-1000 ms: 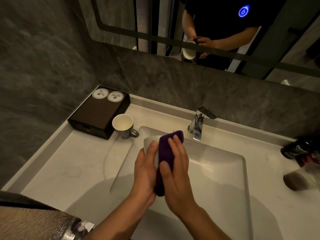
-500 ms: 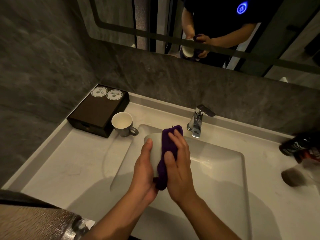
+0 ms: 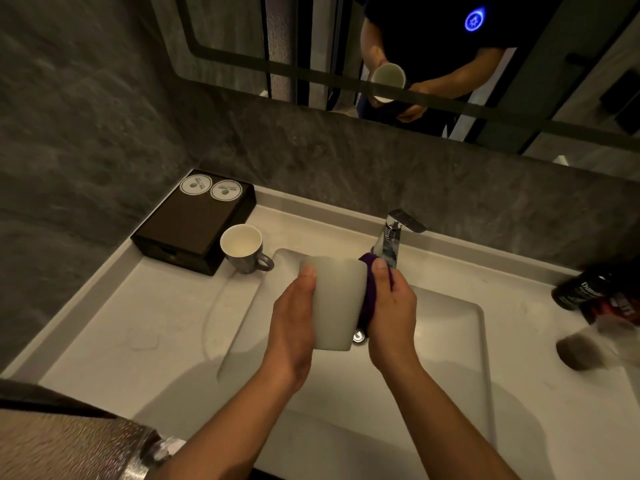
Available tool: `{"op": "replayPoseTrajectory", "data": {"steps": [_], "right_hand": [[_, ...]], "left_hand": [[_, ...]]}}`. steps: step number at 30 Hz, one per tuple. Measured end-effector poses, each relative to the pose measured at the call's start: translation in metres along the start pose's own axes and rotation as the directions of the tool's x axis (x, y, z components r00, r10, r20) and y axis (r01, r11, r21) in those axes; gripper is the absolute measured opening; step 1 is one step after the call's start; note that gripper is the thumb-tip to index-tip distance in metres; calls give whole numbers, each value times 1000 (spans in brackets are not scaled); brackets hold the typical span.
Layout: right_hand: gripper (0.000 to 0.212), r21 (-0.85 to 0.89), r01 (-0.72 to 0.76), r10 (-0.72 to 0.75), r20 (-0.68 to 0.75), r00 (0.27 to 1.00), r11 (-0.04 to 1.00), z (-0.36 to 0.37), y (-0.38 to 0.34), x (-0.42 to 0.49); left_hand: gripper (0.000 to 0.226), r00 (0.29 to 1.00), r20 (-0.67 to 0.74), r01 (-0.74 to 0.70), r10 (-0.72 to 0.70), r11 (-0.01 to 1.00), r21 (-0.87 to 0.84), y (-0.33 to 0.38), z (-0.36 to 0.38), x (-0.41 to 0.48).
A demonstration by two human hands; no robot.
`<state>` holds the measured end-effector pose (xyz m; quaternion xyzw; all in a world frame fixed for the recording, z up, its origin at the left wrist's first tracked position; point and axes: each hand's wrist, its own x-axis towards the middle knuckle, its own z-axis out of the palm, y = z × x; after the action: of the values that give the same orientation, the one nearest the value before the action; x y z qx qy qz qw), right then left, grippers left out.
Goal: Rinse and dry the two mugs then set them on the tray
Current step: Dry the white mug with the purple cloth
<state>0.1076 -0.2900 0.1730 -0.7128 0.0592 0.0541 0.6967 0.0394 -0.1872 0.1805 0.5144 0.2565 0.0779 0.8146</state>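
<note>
A pale grey mug lies on its side over the sink basin, held between both hands. My left hand grips its left wall. My right hand presses a purple cloth against its right side. A second mug, white inside with a grey handle, stands upright on the counter left of the basin. Right behind it sits a dark brown tray carrying two round white coasters.
A chrome faucet stands behind the white basin; the drain shows below the held mug. Dark bottles and a blurred dark object lie on the counter at right. A mirror above reflects the person. A towel fills the lower-left corner.
The purple cloth has slid from the top of the mug to its right side, leaving the mug's wall bare. Both hands have spread apart and moved slightly toward the faucet.
</note>
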Motion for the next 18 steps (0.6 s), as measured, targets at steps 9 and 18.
{"op": "replayPoseTrajectory", "data": {"steps": [9, 18], "right_hand": [[41, -82, 220, -225, -52, 973, 972, 5, 0, -32], [42, -31, 66, -64, 50, 997, 997, 14, 19, -72]], "left_hand": [[76, 975, -217, -28, 36, 999, 39, -3, 8, 0], [86, 972, -210, 41, -105, 956, -290, 1, 13, 8]]}}
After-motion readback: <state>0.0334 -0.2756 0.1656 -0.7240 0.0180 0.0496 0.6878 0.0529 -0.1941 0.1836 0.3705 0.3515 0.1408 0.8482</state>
